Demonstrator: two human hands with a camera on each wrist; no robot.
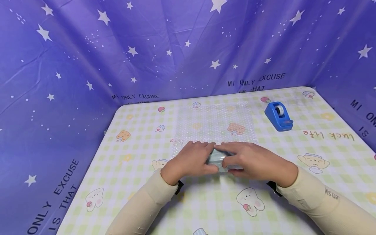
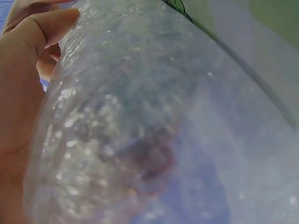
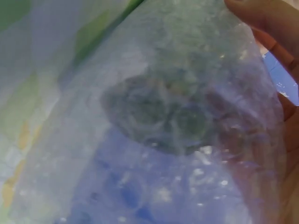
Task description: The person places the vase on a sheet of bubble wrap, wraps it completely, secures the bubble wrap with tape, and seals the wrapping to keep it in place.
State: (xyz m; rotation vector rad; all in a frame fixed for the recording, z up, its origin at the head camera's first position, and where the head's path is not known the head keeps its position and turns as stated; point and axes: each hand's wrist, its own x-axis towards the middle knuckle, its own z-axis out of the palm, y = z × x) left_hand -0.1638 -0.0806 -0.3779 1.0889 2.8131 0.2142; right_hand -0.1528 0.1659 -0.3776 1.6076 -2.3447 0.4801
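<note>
A pale green-grey bundle (image 1: 218,157) rolled in bubble wrap lies on the table between both hands. My left hand (image 1: 192,158) grips its left end, thumb on the near side and fingers over the far side. At the right end my right hand (image 1: 249,160) holds it with curled fingers. From the bundle a flat sheet of bubble wrap (image 1: 211,114) spreads away toward the back. Both wrist views look along the rolled wrap (image 2: 121,70). A dark oval shape (image 3: 159,116) shows blurred through it in the right wrist view; I cannot tell what is wrapped inside.
A blue tape dispenser (image 1: 278,117) with a roll of tape stands at the back right, beyond the right hand. The table (image 1: 141,156) has a checked cloth with printed cartoons. Purple star-print curtains (image 1: 176,49) hang close along its back and sides.
</note>
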